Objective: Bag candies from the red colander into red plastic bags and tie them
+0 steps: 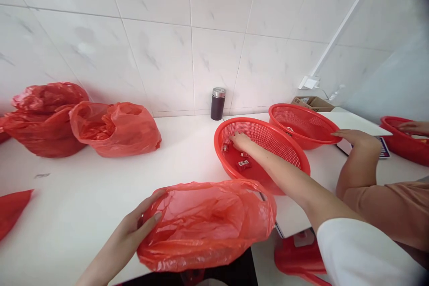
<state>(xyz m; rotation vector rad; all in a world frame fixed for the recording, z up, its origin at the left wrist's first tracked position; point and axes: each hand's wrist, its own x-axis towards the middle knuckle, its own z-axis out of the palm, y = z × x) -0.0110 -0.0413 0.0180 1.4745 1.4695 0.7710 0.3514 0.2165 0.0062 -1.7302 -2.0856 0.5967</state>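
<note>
My left hand (142,221) grips the left rim of a thin red plastic bag (201,261), thumb inside and fingers outside. The bag's wide mouth faces up at the table's front edge. My right hand (240,140) reaches into a red perforated plastic basket (303,161), by its far left wall. Its fingers are bent and partly hidden, so what they close on cannot be made out. Beneath and beside that hand lie several small red wrapped packets (244,164) with white labels.
Filled red plastic bags (134,132) stand at the back left. A dark tumbler (217,105) is by the wall. Another red basket (301,140) touches a co-worker's hand (355,136) on the right. Behind it sits a cardboard box (313,103); below is a red stool (298,259).
</note>
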